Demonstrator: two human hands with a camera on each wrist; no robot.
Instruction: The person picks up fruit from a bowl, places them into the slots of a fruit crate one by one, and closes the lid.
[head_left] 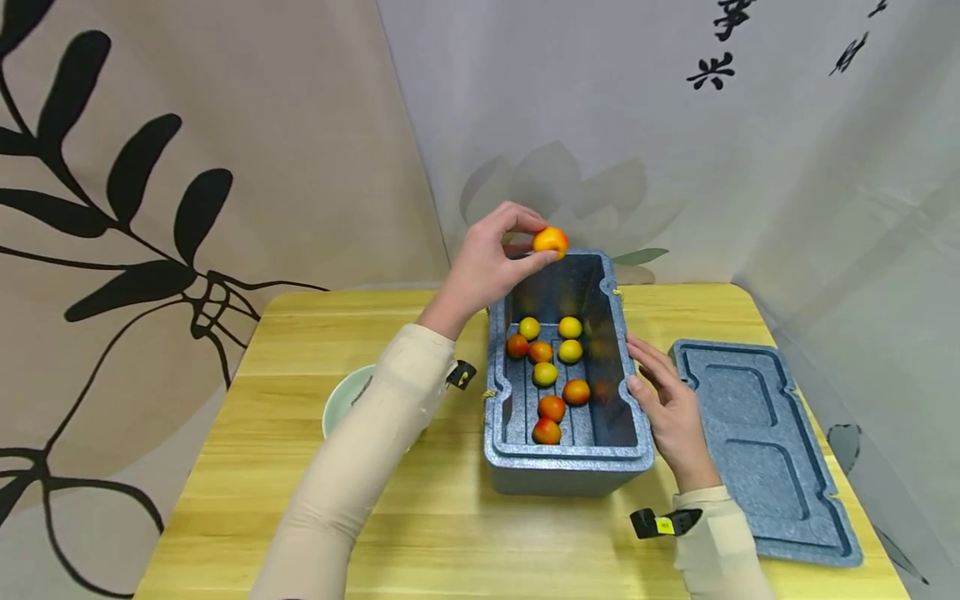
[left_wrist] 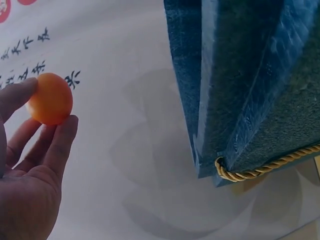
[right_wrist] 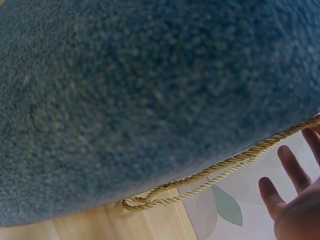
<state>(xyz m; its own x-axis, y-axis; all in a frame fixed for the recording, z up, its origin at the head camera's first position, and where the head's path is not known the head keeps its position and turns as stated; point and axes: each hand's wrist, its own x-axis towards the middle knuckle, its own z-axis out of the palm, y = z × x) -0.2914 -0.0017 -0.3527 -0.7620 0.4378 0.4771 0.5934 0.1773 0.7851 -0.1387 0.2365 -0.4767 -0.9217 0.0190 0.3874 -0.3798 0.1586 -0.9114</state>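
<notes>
My left hand (head_left: 491, 258) pinches a small round orange fruit (head_left: 552, 242) between thumb and fingertips, above the far end of a blue-grey foam box (head_left: 570, 458). In the left wrist view, the smooth fruit (left_wrist: 51, 99) shows beside the box wall (left_wrist: 235, 85). Inside the box lie several more fruits, some yellow (head_left: 545, 374) and some red-orange (head_left: 552, 408). My right hand (head_left: 670, 408) rests against the box's right side, fingers fairly straight. In the right wrist view, that hand (right_wrist: 302, 212) is partly cut off, near a twisted rope (right_wrist: 220, 172) on the box.
The box's blue-grey lid (head_left: 765, 450) lies on the wooden table (head_left: 555, 550) to the right. A pale green bowl (head_left: 341, 400) stands to the left, partly hidden by my left sleeve. Behind the table hangs a printed curtain (head_left: 300, 150).
</notes>
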